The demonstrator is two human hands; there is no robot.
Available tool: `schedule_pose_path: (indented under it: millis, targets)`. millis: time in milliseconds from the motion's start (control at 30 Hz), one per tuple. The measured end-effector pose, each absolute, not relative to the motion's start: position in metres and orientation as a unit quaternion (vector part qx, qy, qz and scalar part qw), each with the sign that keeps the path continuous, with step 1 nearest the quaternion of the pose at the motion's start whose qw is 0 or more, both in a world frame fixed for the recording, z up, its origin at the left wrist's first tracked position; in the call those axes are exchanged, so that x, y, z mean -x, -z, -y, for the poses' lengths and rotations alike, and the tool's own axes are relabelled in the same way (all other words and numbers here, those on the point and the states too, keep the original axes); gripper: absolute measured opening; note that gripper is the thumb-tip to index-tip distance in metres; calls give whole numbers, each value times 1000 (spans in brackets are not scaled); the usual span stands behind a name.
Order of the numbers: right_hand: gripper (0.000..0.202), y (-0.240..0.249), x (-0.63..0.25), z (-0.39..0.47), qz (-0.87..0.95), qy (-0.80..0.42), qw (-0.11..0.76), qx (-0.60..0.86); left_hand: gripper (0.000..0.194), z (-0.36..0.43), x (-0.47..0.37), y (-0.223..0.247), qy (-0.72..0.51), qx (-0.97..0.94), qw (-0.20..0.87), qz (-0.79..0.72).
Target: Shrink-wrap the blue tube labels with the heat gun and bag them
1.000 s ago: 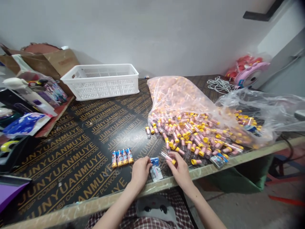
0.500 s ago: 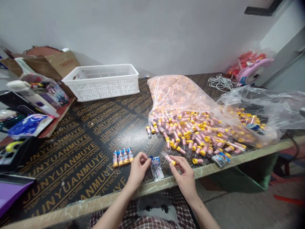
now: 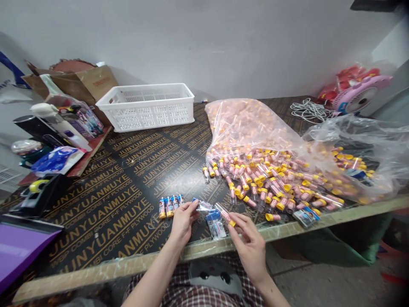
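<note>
My left hand (image 3: 183, 221) pinches a small clear film piece with a blue edge (image 3: 203, 206) by its left side. Below it, a stack of similar blue-and-clear film pieces (image 3: 216, 226) lies near the table's front edge. My right hand (image 3: 247, 241) is closed on a clear tube (image 3: 224, 213) with a yellow cap and pink contents, its clear end tilted up toward the film. Left of my left hand stands a row of several tubes in blue printed wraps (image 3: 171, 206), yellow ends toward me.
Many loose yellow-capped tubes (image 3: 265, 179) spill from a large plastic bag (image 3: 249, 121) on the right. A white basket (image 3: 150, 113) stands at the back. Right lie a small blue packet (image 3: 306, 216), a white cable (image 3: 308, 110) and a pink fan (image 3: 359, 96); left, a black tape dispenser (image 3: 41, 196).
My left hand has lifted a film piece off the stack, up toward the tube. My right hand still holds the tube. The view has shifted slightly left.
</note>
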State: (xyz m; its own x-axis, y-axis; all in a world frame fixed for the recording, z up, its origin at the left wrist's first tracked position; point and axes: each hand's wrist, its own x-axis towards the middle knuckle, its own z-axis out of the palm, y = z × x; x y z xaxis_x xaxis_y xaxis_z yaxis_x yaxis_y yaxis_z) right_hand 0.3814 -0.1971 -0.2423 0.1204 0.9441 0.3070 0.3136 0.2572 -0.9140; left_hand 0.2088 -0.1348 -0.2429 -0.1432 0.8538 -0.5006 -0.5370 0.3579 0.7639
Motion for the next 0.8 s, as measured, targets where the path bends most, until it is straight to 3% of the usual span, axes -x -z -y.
schedule_pose_path:
  millis: [333,800]
  targets:
    - [34,239,-372,200,670,-219,501,502,35,138,-210,240,-559,-139,623,-530]
    - [42,242,-367,200,720,-230,473,453,33,139,-209,239,-571,-174,610,-521]
